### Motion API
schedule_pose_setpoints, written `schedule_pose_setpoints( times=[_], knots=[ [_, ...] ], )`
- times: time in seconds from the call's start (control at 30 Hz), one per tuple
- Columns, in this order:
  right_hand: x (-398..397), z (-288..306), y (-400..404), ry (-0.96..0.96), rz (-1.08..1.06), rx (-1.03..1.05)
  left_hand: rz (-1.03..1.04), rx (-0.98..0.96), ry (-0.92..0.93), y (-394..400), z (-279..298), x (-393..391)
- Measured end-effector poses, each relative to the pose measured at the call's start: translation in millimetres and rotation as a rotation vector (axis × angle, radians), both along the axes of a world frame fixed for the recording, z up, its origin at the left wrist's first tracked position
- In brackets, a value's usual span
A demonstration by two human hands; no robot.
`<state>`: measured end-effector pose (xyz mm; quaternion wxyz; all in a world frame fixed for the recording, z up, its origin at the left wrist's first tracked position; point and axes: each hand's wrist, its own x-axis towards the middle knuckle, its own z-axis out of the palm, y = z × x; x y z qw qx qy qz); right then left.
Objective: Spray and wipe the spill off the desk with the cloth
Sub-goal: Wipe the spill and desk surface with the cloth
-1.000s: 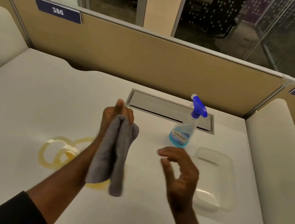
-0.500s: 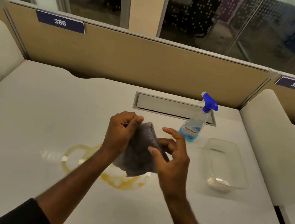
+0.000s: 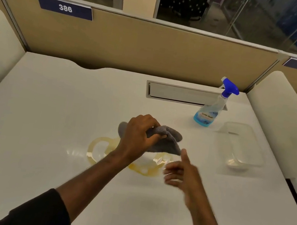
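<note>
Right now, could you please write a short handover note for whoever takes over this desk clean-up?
Left hand: gripping the grey cloth, held at the far edge of the spill.
Right hand: open, empty, blurred, beside the cloth.
Spray bottle: upright at the back right, untouched by either hand; a clear tray sits beside it.
Done: cloth in hand.
Left: the yellow rings are unwiped; whether they were sprayed is unclear. Spray, then wipe.
</note>
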<state>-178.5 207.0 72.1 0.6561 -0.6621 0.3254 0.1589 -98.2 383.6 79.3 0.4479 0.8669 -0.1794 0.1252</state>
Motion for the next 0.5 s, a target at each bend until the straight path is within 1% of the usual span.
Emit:
schedule_pose_setpoints(
  times=[0.07,0.1,0.13,0.2,0.23,0.3,0.4,0.5],
  knots=[
    [-15,-13,26,0.047,0.024,0.402,-0.031,0.034,-0.023,1,-3,-3],
    [-19,-18,38,0.033,-0.016,0.586,-0.066,0.046,-0.032,1,-4,-4],
    [-19,-19,47,0.006,-0.089,0.734,-0.116,0.051,-0.040,2,-6,-5],
    [-12,-18,56,-0.083,-0.260,0.917,-0.226,0.078,-0.111,4,-13,-8],
    [-7,-18,56,-0.138,-0.332,0.945,-0.276,0.094,-0.166,5,-19,-10],
    [0,-17,53,-0.219,-0.423,0.907,-0.371,0.104,-0.227,7,-31,-14],
    [8,-21,44,-0.228,-0.555,0.873,-0.441,0.117,-0.280,3,-49,-17],
    [15,-28,35,-0.222,-0.665,0.809,-0.482,0.154,-0.279,-5,-66,-21]
  ],
)
